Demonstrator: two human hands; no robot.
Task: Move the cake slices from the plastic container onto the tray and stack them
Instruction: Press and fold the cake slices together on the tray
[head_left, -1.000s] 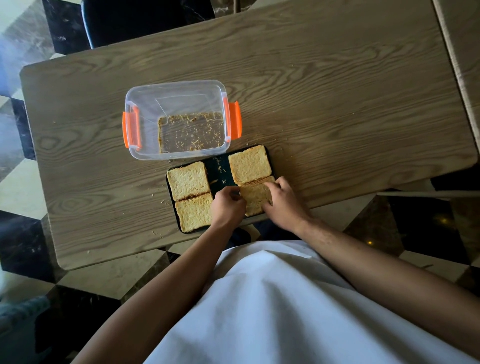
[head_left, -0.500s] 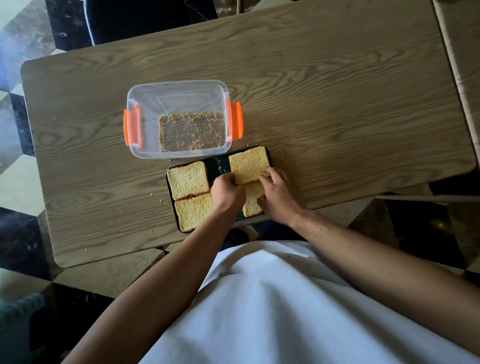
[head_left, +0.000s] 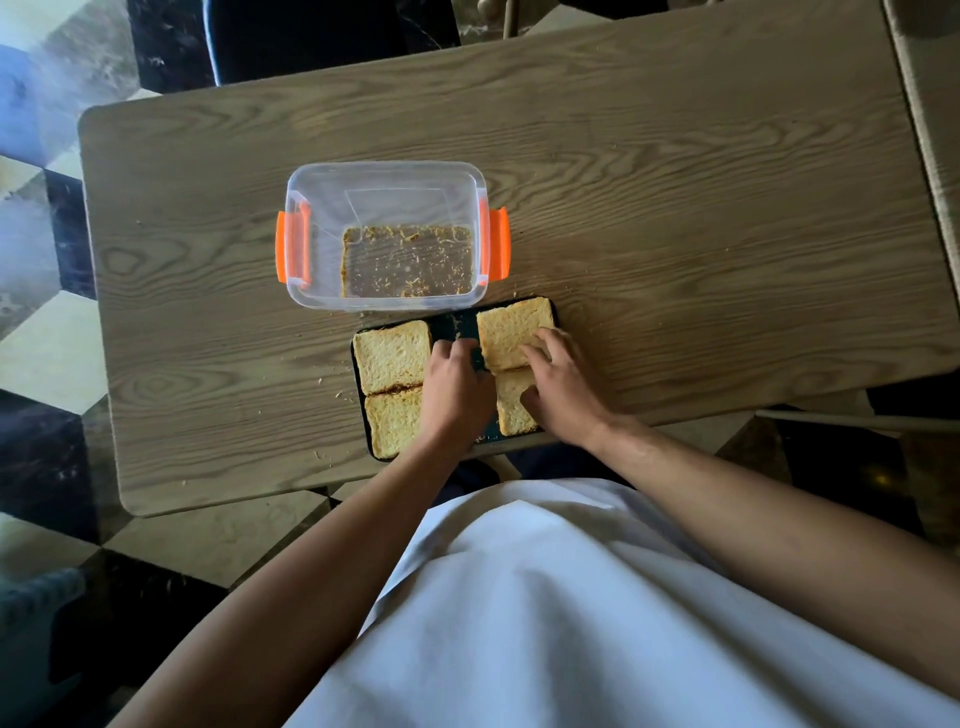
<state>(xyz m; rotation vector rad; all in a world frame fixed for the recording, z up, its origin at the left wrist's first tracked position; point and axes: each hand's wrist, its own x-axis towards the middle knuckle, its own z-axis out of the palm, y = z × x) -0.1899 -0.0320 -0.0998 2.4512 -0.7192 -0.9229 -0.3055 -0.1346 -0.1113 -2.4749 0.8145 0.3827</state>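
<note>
A dark tray (head_left: 451, 326) lies at the table's near edge with several golden cake slices on it. Two slices sit on its left side, the far-left slice (head_left: 390, 355) and the near-left slice (head_left: 393, 428). The far-right slice (head_left: 511, 331) is gripped at its left edge by my left hand (head_left: 456, 387), while my right hand (head_left: 562, 384) rests its fingers on its near right part. The near-right slice (head_left: 512, 408) lies partly hidden between my hands. Just behind the tray, the clear plastic container (head_left: 387, 236) with orange clips holds only crumbs.
The wooden table (head_left: 675, 218) carries scattered crumbs around the tray. A dark chair (head_left: 311, 36) stands at the far side. Checkered floor tiles show to the left. The tray slightly overhangs the table's near edge.
Both hands moved away from the near-right slice up to the far-right slice. The left hand now grips its left edge and the right hand's fingers lie on top.
</note>
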